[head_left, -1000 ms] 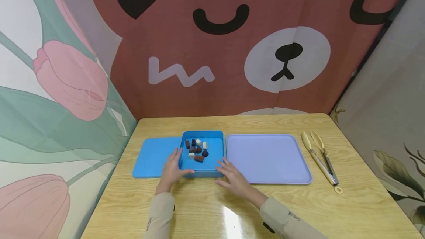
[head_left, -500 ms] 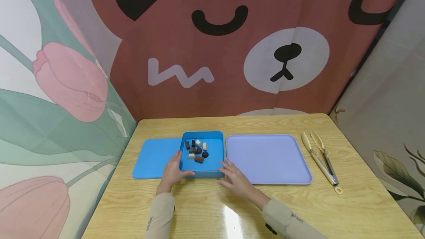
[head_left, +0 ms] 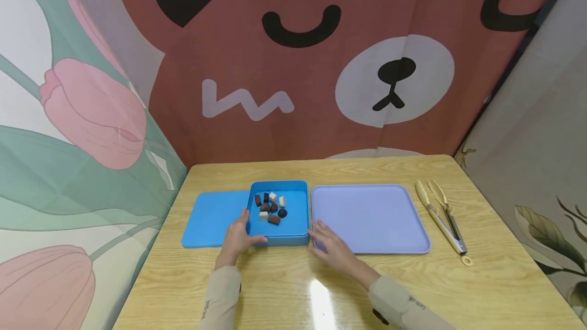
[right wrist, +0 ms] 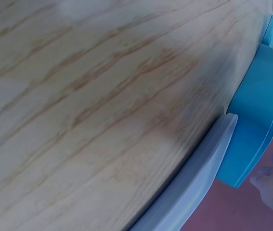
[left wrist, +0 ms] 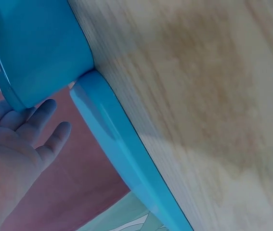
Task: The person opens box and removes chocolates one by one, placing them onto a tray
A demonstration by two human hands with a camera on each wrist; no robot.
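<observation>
A blue rectangular box [head_left: 297,220] stands without its cover, holding several small brown, dark and white pieces that look like chocolates [head_left: 273,219]. My left hand [head_left: 236,241] is at its front left corner, thumb along the front wall and fingers along the left side. The left wrist view shows those fingers [left wrist: 42,115] loosely extended against the box wall. Beside the front right corner is my right hand [head_left: 334,251], its fingers spread and relaxed over the gap towards the lilac tray [head_left: 367,218]. In the right wrist view the right fingertips [right wrist: 259,180] are just off the box.
A flat blue lid [head_left: 213,223] lies to the left of the box, partly behind my left hand. Right of the tray lie tongs [head_left: 442,220] with pale tips. Printed curtains [head_left: 302,126] hang behind the wooden table [head_left: 275,289].
My right hand has shifted slightly right, from the box's front right corner towards the tray. My left hand has slid back a little along the box's left side. Box and chocolates look unmoved.
</observation>
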